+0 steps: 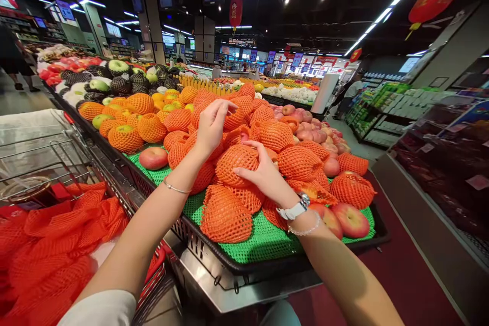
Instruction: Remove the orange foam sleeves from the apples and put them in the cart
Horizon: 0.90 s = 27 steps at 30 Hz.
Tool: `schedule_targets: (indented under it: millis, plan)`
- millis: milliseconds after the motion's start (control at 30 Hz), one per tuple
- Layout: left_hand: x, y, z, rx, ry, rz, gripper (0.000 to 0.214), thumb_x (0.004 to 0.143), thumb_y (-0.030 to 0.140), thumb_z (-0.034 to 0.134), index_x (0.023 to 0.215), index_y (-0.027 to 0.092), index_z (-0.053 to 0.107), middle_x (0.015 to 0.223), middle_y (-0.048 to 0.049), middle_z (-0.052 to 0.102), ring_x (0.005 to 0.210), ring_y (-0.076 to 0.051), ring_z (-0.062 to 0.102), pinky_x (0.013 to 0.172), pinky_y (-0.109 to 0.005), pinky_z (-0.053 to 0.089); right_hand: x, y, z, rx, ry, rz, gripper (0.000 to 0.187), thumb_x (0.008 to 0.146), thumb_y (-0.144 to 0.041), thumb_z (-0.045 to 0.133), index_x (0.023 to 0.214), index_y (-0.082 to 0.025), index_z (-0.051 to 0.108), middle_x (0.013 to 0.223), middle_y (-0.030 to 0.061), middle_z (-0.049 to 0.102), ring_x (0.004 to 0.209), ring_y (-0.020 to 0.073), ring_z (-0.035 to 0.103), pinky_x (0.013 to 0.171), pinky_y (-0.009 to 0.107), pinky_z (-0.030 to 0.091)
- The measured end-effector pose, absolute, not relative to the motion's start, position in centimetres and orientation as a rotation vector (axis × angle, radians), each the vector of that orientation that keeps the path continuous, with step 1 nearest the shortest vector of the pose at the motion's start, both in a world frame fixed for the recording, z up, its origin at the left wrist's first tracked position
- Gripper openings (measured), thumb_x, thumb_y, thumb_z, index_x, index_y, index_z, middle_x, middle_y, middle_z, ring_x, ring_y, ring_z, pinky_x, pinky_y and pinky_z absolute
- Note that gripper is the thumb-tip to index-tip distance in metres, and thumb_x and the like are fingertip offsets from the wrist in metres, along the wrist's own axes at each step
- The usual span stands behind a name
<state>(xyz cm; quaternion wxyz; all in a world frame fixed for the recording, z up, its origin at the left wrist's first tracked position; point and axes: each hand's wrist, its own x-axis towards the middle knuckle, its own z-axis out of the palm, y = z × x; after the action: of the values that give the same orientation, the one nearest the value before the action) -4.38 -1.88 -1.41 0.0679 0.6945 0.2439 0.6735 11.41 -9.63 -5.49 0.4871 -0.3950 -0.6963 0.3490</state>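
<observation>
At far left a cart (pixel 46 153) holds a drift of loose nets (pixel 57 234), orange foam sleeves with no fruit in them. The left hand (pixel 211 127) reaches up the heap (pixel 298 163) with fingers bunched, pinching the net (pixel 234 114) of a fruit near the top. Just right and lower, the right hand (pixel 263 175) lies half open, fingers spread and cupped over a netted fruit (pixel 237 163) in the middle of the heap; whether it bears any weight I cannot tell. Both fruits sit among others on the green mat (pixel 263 242). The foam looks soft, light and stretchy, and likely to slip off if pulled alone, so the firm round fruit inside is best cupped from beneath. Bare apples (pixel 351 219) at right look bruisable.
</observation>
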Motion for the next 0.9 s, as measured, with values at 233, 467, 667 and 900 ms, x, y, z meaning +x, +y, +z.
schedule_targets:
  millis: [233,467,667,900]
  plan:
    - [-4.1,-1.6,-1.9,2.124,0.79,1.878,0.042,0.094,0.046,0.038,0.082,0.016,0.065,0.083,-0.0064,0.067,0.08,-0.016,0.062,0.075,-0.028,0.047,11.4,-10.3,-5.6,-1.029,-1.902,0.576,0.081,0.073,-0.042,0.07,0.14,-0.021,0.03,0.146,0.0138,0.032,0.138,0.0261,0.029,0.117,0.047,0.019]
    - [-3.4,-1.7,-2.3,2.302,0.858,1.665,0.031,0.091,0.034,0.045,0.079,0.015,0.067,0.078,-0.0034,0.069,0.076,-0.015,0.063,0.075,-0.026,0.045,10.1,-10.5,-6.7,-1.01,-2.14,0.217,0.06,0.084,-0.047,0.057,0.136,-0.02,0.042,0.136,0.0157,0.04,0.131,0.0321,0.036,0.112,0.052,0.029]
    - [-5.2,-1.4,-1.5,2.068,0.743,1.848,0.036,0.09,0.044,0.048,0.076,0.016,0.067,0.065,-0.0024,0.064,0.062,-0.013,0.059,0.062,-0.025,0.046,9.6,-11.0,-6.4,-0.972,-2.292,0.036,0.066,0.087,-0.054,0.048,0.14,-0.016,0.04,0.141,0.0173,0.038,0.132,0.0315,0.034,0.112,0.05,0.03]
    - [-7.0,-2.8,0.4,1.978,0.625,1.939,0.038,0.091,0.046,0.048,0.073,0.016,0.064,0.063,-0.0017,0.061,0.061,-0.011,0.059,0.064,-0.025,0.048,9.5,-11.6,-6.3,-0.942,-2.379,-0.098,0.06,0.092,-0.05,0.041,0.143,-0.018,0.036,0.147,0.0166,0.033,0.137,0.0305,0.029,0.113,0.052,0.029]
